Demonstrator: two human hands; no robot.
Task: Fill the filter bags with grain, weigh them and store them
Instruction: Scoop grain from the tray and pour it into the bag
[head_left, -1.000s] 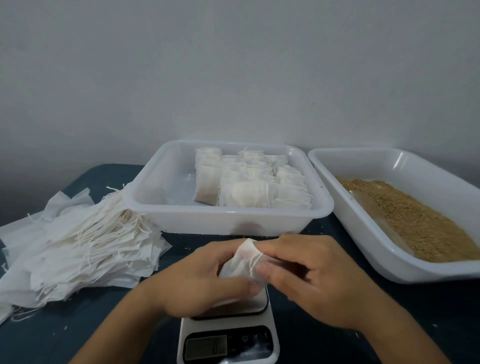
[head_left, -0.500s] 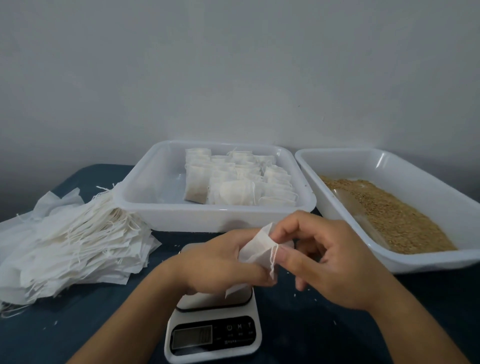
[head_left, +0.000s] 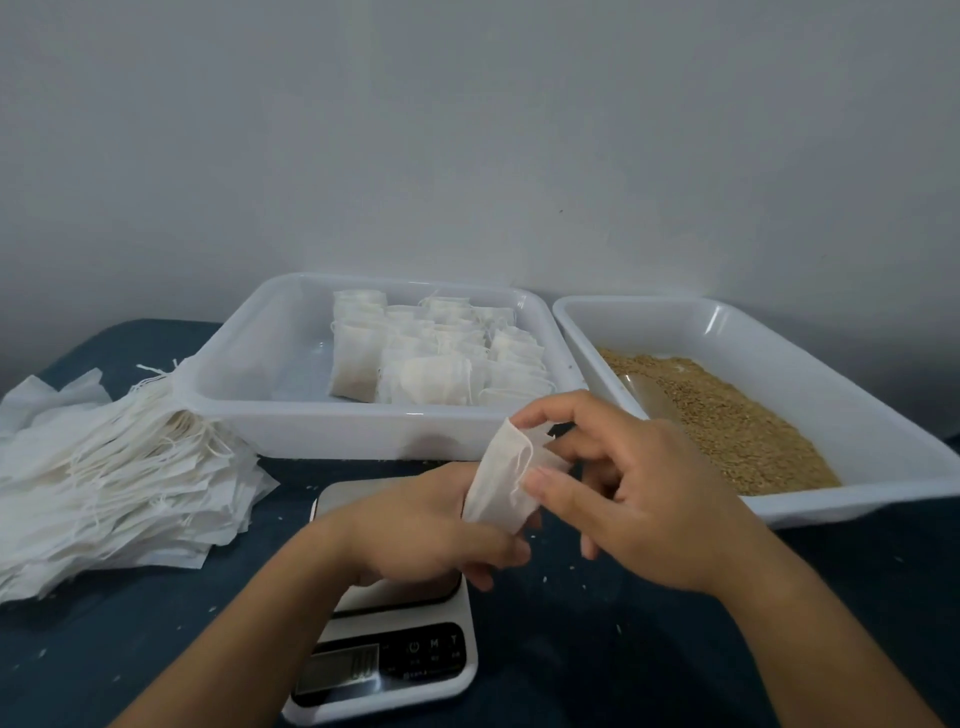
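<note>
The filter bag (head_left: 506, 480) stands pinched between the left hand (head_left: 431, 525) grip and right hand (head_left: 639, 499) fingertips.

Thin paper-like mesh, glossy plastic, matt dark cloth.

The filter bag (head_left: 501, 480) pinched between the left hand (head_left: 431, 525) and right hand (head_left: 639, 499) looks like thin, matt white fibre paper with a cotton string. Beyond the hands, two trays (head_left: 322, 431) are smooth glossy white plastic; the grain (head_left: 727, 415) right of the right hand is rough and dull. Under the left hand, the scale (head_left: 395, 670) has a smooth plastic body. The worktop (head_left: 597, 649) looks matt dark cloth.
</note>
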